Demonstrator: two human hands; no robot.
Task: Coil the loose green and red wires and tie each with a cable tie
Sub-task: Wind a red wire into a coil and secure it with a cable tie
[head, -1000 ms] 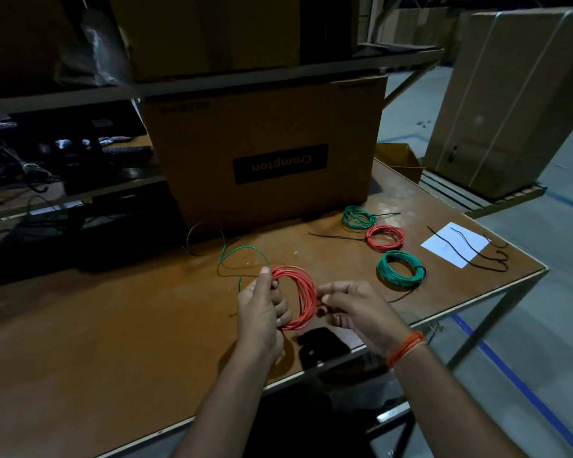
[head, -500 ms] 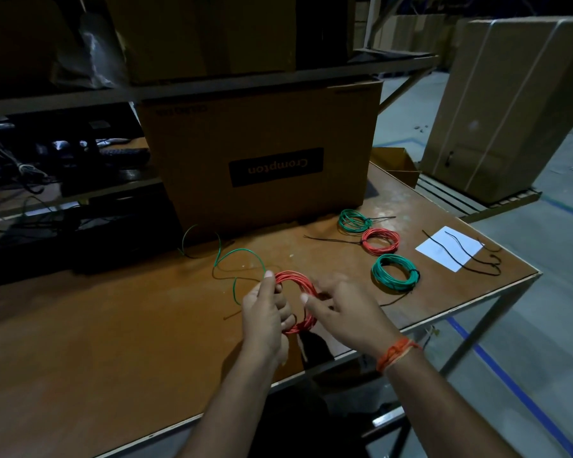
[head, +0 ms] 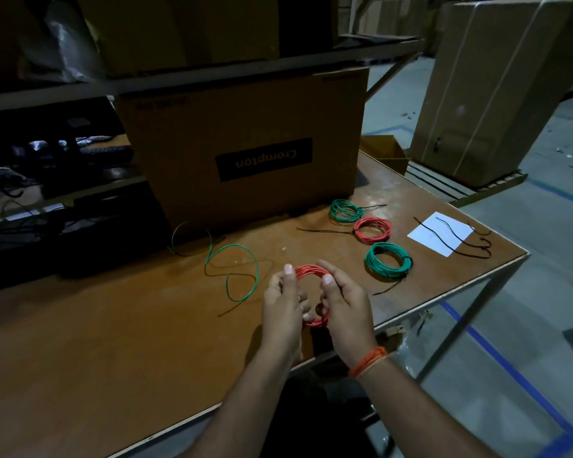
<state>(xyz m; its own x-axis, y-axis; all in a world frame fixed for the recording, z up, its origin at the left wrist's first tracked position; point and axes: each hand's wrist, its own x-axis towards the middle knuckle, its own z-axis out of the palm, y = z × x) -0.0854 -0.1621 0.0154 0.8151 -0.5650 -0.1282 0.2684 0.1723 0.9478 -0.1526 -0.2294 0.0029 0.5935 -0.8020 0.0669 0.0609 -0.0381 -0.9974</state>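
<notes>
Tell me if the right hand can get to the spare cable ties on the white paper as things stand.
Probably not yet: the right hand grips the red coil together with the left hand. The table up to the cable ties looks unobstructed.

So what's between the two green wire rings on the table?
In the head view, a tied red wire coil lies between the far green coil and the near green coil.
</notes>
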